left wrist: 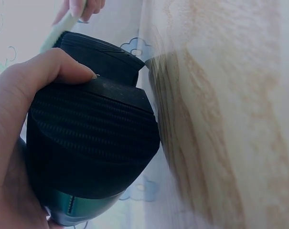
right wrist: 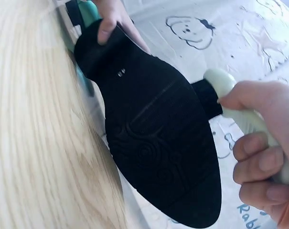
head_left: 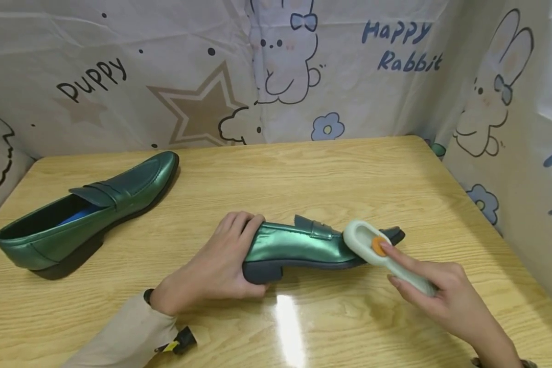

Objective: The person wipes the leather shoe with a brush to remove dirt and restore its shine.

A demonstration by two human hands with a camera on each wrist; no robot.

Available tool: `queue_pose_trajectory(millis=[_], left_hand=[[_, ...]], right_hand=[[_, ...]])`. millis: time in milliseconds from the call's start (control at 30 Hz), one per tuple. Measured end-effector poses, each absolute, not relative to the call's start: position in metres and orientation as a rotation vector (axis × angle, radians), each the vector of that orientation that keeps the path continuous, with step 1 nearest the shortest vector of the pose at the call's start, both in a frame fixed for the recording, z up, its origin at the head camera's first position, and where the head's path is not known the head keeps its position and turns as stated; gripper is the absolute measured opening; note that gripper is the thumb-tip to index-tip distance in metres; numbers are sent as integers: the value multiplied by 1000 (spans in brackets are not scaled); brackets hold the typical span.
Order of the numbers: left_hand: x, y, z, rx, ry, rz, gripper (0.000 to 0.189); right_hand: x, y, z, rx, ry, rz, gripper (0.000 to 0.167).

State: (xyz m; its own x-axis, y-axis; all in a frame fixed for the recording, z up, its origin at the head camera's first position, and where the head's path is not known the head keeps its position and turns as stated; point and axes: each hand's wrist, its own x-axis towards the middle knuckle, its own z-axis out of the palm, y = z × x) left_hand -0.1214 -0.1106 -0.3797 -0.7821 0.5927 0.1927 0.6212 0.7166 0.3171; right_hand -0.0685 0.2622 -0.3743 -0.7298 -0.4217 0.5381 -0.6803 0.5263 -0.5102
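A metallic green loafer [head_left: 299, 245] is gripped at its heel by my left hand [head_left: 225, 258]; in the left wrist view the thumb presses on the black heel block [left wrist: 91, 129]. My right hand [head_left: 446, 291] grips a pale green shoe brush [head_left: 359, 240] by its handle, a finger on its orange button [head_left: 379, 246]. The brush's dark bristles [right wrist: 208, 98] meet the shoe's upper near the toe. In the right wrist view the black sole [right wrist: 154, 129] faces the camera, tilted off the table. The brush hides part of the toe in the head view.
The matching green loafer [head_left: 96, 214] stands upright at the table's left, with blue showing inside. A light wood table [head_left: 276, 174] lies beneath. Behind and to the right hangs a printed cloth [head_left: 202, 51]. A small green object [head_left: 438, 149] shows beyond the table's back right corner.
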Motion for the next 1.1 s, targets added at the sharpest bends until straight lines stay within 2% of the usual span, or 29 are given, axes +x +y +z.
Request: queue_pose_trajectory(millis=[200,467,633,767,967,1100], left_hand=[[-120,-110,-380,-1005,-2833,-561,107],[-120,-110,-380,-994,-2846,-562,108],[-120,-110,-379,-995,-2849,-561,108],[-120,-110,-379,-992,-2858,-564,108],[-120,-110,-379,-996,-2849,-553,107],[-120,-110,-379,-992,-2849,-562,107]], right_hand=[[-67,262,-373,994,-2410,1042,51],[-74,282,-368,739,-2486,849,55],[-73,284,-366,667,-2523,786,59],[-68,276,-367,718,-2545,870,60],[-66,266,-370,935,-2463,1014,55],[-65,270,-367,891,-2493,983,59]])
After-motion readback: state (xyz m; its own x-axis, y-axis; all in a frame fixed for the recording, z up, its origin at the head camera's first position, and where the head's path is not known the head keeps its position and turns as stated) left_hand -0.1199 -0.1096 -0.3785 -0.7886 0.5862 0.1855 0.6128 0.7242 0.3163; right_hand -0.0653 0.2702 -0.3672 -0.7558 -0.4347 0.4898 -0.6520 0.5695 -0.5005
